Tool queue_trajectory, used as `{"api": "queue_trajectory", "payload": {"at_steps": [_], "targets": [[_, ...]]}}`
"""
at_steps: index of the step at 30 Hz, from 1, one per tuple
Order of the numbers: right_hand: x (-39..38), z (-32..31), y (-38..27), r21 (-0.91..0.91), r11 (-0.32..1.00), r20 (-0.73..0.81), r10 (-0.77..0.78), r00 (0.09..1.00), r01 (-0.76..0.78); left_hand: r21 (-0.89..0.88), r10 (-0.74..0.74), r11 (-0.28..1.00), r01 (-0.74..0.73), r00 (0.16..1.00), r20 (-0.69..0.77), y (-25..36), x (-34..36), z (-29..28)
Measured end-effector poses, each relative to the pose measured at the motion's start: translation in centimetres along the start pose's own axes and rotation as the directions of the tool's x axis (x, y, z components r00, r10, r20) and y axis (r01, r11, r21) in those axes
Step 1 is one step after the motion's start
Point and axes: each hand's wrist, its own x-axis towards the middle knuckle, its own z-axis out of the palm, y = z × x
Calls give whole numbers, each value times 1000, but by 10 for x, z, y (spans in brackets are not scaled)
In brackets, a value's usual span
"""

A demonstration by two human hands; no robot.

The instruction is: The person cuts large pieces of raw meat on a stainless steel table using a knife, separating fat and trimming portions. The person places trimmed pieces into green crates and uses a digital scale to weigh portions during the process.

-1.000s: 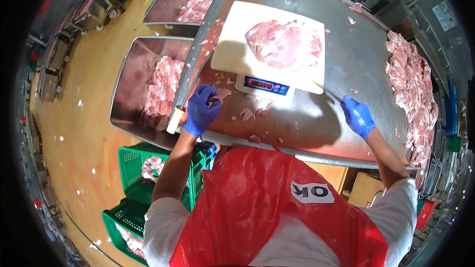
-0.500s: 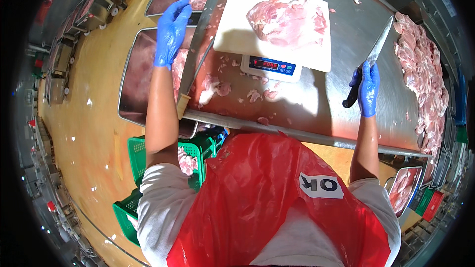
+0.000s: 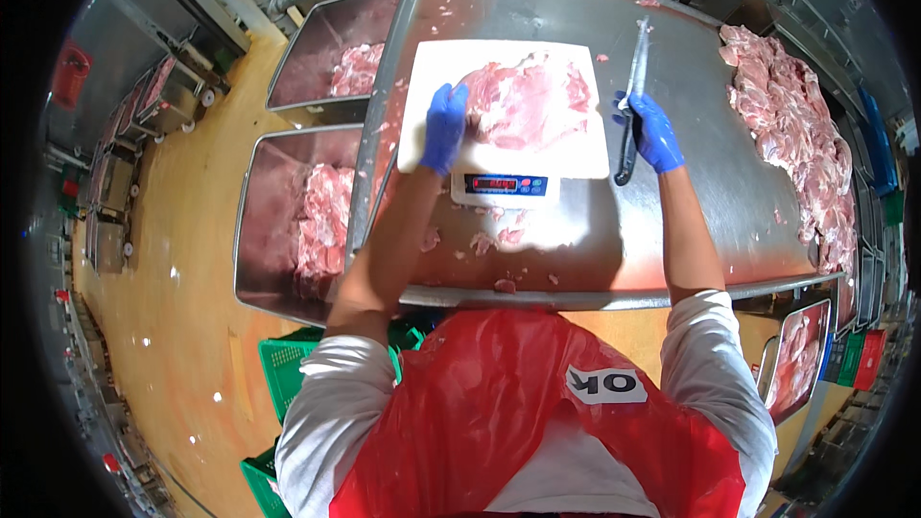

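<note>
Left hand: The blue-gloved left hand point(image 3: 444, 127) is reaching over the white board and is meeting the left edge of the meat piece; its fingers are lying close together and partly bent – whether they are pinching the meat, I cannot tell.
Right hand: The blue-gloved right hand point(image 3: 656, 132) is closing around the knife point(image 3: 638, 58) near the top of its black handle, the butt end showing below the fingers.
Knife: The blade is pointing away from the person, to the right of the board; whether it is touching the metal below, I cannot tell.
Meat piece: The broad pink meat piece point(image 3: 523, 105) is lying flat on the white board point(image 3: 566, 158), toward its upper right part.
Scale: The board is resting on a scale point(image 3: 504, 185), whose red display is glowing on the side facing the person.
Table: The metal table point(image 3: 691, 221) is carrying the scale, with small meat scraps point(image 3: 483, 244) lying between scale and near edge.
Right end: A long meat pile point(image 3: 796, 129) is running along the table's right side.
Left side: Two metal bins – a nearer bin point(image 3: 269, 201) and a farther bin point(image 3: 307, 53) – are standing beside the table, both holding meat.
Clothing: The person is wearing a red apron point(image 3: 460, 403).
</note>
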Motion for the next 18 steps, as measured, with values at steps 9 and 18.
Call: {"api": "queue_trajectory", "payload": {"at_steps": [9,18], "targets": [[33,88,-11,56,979,200,181,963,-195,164,507,857,-488,856,-99,-26,30,59],[15,89,-18,35,984,139,168,976,-175,231,112,953,-197,935,336,44,40,74]]}}
